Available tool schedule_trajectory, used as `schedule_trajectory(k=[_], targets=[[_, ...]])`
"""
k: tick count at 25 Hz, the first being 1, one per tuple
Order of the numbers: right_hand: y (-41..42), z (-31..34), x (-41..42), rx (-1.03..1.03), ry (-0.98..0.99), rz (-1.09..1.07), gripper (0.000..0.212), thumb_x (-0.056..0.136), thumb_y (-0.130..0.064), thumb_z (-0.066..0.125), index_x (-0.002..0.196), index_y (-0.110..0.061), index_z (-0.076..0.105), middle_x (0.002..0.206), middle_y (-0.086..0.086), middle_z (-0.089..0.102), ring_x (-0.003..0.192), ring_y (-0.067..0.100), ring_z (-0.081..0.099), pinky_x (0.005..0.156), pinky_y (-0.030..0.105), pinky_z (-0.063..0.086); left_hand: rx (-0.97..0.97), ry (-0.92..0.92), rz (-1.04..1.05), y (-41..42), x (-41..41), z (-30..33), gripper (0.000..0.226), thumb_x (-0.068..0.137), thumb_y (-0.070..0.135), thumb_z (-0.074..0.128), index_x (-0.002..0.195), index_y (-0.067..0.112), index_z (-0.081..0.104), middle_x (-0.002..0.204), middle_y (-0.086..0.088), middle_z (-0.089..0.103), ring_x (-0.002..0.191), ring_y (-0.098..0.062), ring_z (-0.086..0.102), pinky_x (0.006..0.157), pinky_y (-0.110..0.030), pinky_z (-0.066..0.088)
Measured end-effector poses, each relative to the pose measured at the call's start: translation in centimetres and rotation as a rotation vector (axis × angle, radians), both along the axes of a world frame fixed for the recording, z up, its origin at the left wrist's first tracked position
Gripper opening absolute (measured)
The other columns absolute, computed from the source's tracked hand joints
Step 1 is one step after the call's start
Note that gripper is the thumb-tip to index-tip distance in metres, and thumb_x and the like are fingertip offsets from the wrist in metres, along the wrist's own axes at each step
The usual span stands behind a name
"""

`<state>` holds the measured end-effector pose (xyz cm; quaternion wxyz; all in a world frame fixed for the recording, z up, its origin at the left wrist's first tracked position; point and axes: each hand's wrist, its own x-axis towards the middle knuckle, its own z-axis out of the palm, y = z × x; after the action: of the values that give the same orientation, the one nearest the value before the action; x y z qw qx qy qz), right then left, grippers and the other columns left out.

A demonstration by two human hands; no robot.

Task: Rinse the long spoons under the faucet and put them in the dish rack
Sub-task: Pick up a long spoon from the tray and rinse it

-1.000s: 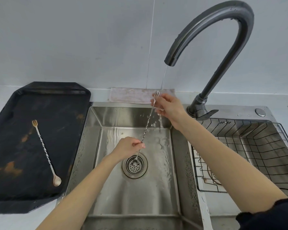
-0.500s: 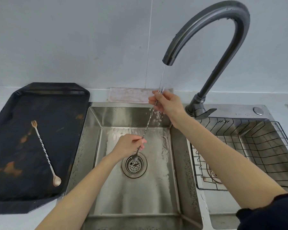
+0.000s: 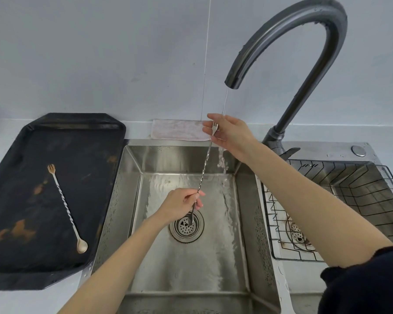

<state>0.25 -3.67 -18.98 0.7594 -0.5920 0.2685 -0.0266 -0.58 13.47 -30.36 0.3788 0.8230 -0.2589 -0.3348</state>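
A long twisted silver spoon [image 3: 204,168] stands nearly upright over the sink [image 3: 186,268], bowl down near the drain, forked end up. My left hand [image 3: 182,205] pinches its lower shaft. My right hand [image 3: 230,133] holds the forked top under the thin stream from the dark curved faucet [image 3: 304,53]; water runs off the hand. A second, gold-toned long spoon [image 3: 66,208] lies on the black tray [image 3: 14,177] at the left. The wire dish rack [image 3: 354,200] sits in the right basin with no spoon visible in it.
A pale folded cloth [image 3: 177,132] lies on the counter behind the sink. The round drain strainer [image 3: 186,226] is below the spoon's bowl. A round button [image 3: 359,150] sits on the steel ledge right of the faucet base. A grey wall backs the counter.
My right hand has shifted slightly left along the spoon's top, so the forked end now shows in front of the palm. The left hand keeps its grip low on the shaft.
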Motion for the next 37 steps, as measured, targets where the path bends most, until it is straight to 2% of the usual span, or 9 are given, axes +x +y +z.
schedule_trajectory(k=[3,8,13,16,21,27,31,35,37], targets=[[-0.3,0.6,0.5,0.039,-0.011,0.001,0.029,0.101,-0.02,0.038,0.083,-0.023,0.061,0.084,-0.007,0.066,0.074,0.004,0.063,0.061,0.017,0.041,-0.036,0.056,0.019,0.0,0.1,0.3,0.028,0.096,0.009,0.04,0.111,0.007,0.064,0.082,-0.002,0.066,0.056,0.019,0.059,0.063,0.007,0.042],[-0.6,0.0,-0.1,0.172,-0.111,0.042,0.024,0.1,-0.017,0.039,0.09,-0.019,0.061,0.088,-0.007,0.068,0.07,-0.003,0.068,0.061,0.011,0.051,-0.038,0.12,-0.036,-0.5,0.0,1.3,0.03,0.097,0.006,0.036,0.112,0.001,0.062,0.084,-0.003,0.064,0.058,0.016,0.059,0.064,0.0,0.044],[-1.3,0.2,-1.3,0.132,-0.154,-0.014,0.016,0.092,-0.004,0.054,0.088,-0.016,0.064,0.071,-0.008,0.072,0.068,0.003,0.067,0.057,0.01,0.054,-0.055,0.326,-0.085,-1.0,-0.7,2.8,0.031,0.098,0.005,0.031,0.113,0.005,0.058,0.088,-0.004,0.063,0.085,-0.016,0.06,0.094,-0.036,0.046],[-1.8,1.0,-1.7,0.025,-0.159,-0.098,0.019,0.088,-0.001,0.059,0.078,-0.016,0.065,0.056,-0.007,0.071,0.07,0.015,0.058,0.046,0.01,0.047,-0.062,0.374,-0.011,-1.6,-0.9,3.6,0.033,0.098,0.007,0.031,0.121,0.0,0.054,0.096,-0.009,0.061,0.085,-0.016,0.058,0.079,-0.024,0.047],[-1.5,2.4,-2.0,-0.207,-0.135,-0.019,0.009,0.09,-0.011,0.058,0.09,-0.019,0.063,0.074,-0.009,0.07,0.065,0.0,0.068,0.05,0.007,0.047,-0.049,0.297,0.026,-2.6,-0.6,4.1,0.034,0.099,0.008,0.03,0.125,0.002,0.052,0.112,-0.019,0.063,0.084,-0.01,0.058,0.058,-0.004,0.044],[-1.4,4.3,-2.3,-0.409,-0.141,0.052,0.009,0.092,-0.012,0.055,0.097,-0.016,0.061,0.077,-0.008,0.067,0.056,-0.008,0.065,0.055,0.006,0.049,-0.058,0.121,0.017,-4.7,1.1,4.9,0.032,0.097,0.008,0.035,0.118,0.002,0.058,0.121,-0.016,0.065,0.102,-0.016,0.061,0.074,-0.008,0.043],[-1.6,4.9,-2.3,-0.476,-0.161,0.058,0.011,0.091,-0.01,0.057,0.087,-0.019,0.062,0.076,-0.008,0.068,0.058,-0.008,0.065,0.059,0.006,0.05,-0.046,0.054,0.031,-6.5,3.1,5.5,0.029,0.093,0.009,0.044,0.113,0.006,0.064,0.125,-0.007,0.064,0.11,-0.017,0.06,0.104,-0.03,0.042],[-1.4,4.6,-2.2,-0.523,-0.192,0.044,0.009,0.089,-0.006,0.058,0.086,-0.013,0.063,0.074,-0.003,0.067,0.059,-0.006,0.065,0.061,0.005,0.052,-0.089,0.114,0.097,-7.8,3.6,6.4,0.027,0.092,0.006,0.044,0.109,0.003,0.064,0.122,-0.009,0.065,0.1,-0.012,0.058,0.096,-0.022,0.039],[-1.3,4.2,-2.2,-0.527,-0.196,0.021,0.008,0.089,-0.005,0.058,0.089,-0.01,0.063,0.077,0.003,0.068,0.063,-0.001,0.065,0.062,0.006,0.053,-0.111,0.134,0.117,-8.0,3.5,6.7,0.024,0.091,0.011,0.047,0.108,0.006,0.064,0.12,-0.009,0.066,0.101,-0.012,0.058,0.101,-0.026,0.04]])
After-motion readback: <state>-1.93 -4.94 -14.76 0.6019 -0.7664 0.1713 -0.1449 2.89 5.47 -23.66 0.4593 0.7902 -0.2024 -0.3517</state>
